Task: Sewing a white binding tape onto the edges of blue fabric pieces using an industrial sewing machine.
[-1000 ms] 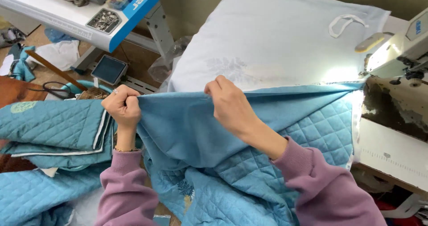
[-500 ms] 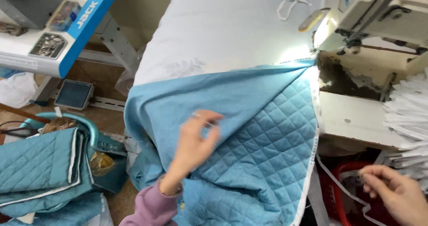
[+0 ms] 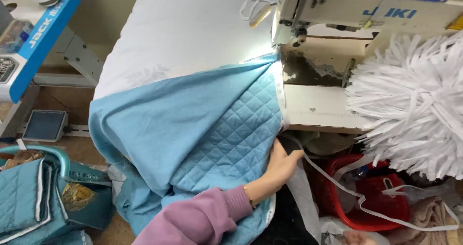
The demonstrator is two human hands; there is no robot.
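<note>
While my left hand (image 3: 282,165) rests at the right edge of the blue quilted fabric (image 3: 231,134), its fingers (image 3: 293,157) lie loosely together and bent against the white binding tape (image 3: 333,177) that runs along that edge; whether they pinch the tape I cannot tell. That fabric is draped over the front of the desk (image 3: 318,112), one plain blue layer folded diagonally across the quilted side, its upper corner reaching under the head of the white sewing machine (image 3: 347,6). My right hand (image 3: 359,238) shows only as a sliver at the bottom edge, so I cannot tell how its fingers are set. A bushy bundle of white tape strips (image 3: 415,105) sits to the right, above a red basket (image 3: 381,192). More quilted pieces (image 3: 29,201) are stacked at lower left.
</note>
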